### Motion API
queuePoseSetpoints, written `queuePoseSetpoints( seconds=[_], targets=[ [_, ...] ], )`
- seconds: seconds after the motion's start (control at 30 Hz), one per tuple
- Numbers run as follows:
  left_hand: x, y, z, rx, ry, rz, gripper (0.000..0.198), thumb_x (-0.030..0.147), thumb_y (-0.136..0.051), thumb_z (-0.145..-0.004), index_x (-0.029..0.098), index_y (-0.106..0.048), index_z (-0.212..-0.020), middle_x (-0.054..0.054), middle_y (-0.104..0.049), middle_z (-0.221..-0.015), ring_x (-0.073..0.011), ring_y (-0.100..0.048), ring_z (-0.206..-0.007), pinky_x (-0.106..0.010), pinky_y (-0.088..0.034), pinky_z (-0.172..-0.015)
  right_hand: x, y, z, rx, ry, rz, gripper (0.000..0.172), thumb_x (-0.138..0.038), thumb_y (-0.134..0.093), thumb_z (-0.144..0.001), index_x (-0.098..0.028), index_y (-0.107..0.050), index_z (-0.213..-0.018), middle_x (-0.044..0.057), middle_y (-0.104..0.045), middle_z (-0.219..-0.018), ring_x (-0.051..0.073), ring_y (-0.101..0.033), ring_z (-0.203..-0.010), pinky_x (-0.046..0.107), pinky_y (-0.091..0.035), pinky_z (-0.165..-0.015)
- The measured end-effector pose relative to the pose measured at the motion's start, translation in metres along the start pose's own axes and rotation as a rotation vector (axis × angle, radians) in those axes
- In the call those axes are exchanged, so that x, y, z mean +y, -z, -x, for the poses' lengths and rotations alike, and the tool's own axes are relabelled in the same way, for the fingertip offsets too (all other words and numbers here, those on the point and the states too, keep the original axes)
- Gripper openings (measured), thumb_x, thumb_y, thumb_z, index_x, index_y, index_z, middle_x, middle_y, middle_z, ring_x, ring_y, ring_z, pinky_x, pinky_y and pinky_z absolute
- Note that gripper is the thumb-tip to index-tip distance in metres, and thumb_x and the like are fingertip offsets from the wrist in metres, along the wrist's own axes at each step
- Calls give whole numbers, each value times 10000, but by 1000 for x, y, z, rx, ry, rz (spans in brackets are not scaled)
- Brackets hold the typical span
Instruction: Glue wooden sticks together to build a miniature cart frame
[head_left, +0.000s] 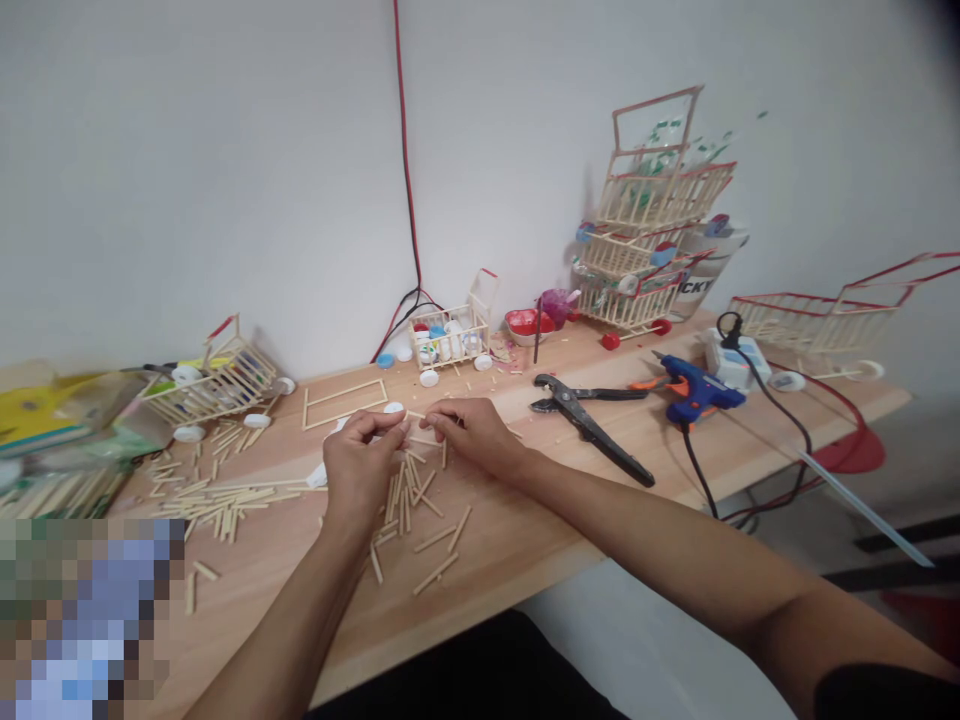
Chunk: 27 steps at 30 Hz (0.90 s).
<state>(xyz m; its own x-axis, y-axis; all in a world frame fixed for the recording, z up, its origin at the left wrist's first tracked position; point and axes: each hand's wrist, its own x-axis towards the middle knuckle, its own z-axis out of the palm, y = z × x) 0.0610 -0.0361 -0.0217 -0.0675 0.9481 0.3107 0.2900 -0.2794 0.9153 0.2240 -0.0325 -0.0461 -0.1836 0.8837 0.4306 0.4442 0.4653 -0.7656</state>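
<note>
Left hand [362, 455] pinches a short stick [416, 415], probably to steady it; right hand [474, 438] is bunched at the other end, too blurry to tell if it's gripping. Stick's right between the fingertips, loose sticks [406, 495] kept handy toward the table's [517, 545] front edge.

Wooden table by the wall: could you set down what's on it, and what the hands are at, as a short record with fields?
Left hand: pinching a thin wooden stick
Right hand: fingertips closed at that stick's other end
Nearer the person: loose cut sticks
Beyond left hand: flat rectangular stick frame
Tools, person's right: pliers; blue glue gun
Back of table: small stick cart holding bottle caps; dish with red contents; stacked model shopping carts
</note>
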Motion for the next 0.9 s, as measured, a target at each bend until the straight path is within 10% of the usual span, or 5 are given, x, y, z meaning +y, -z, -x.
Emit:
queuePoseSetpoints(
  seconds=[0.9],
  targets=[
    [-6, -1, -2, -21, -46, -27, 163, 259, -690, -677, 150, -727, -792, -10, -639, -712, -142, -582, -641, -269, -452, -627, 3, 0, 0, -9, 11, 15, 208, -196, -513, -878, -148, -714, -862, -6, -654, -674, 106, -581, -665, 179, -373, -632]
  ],
)
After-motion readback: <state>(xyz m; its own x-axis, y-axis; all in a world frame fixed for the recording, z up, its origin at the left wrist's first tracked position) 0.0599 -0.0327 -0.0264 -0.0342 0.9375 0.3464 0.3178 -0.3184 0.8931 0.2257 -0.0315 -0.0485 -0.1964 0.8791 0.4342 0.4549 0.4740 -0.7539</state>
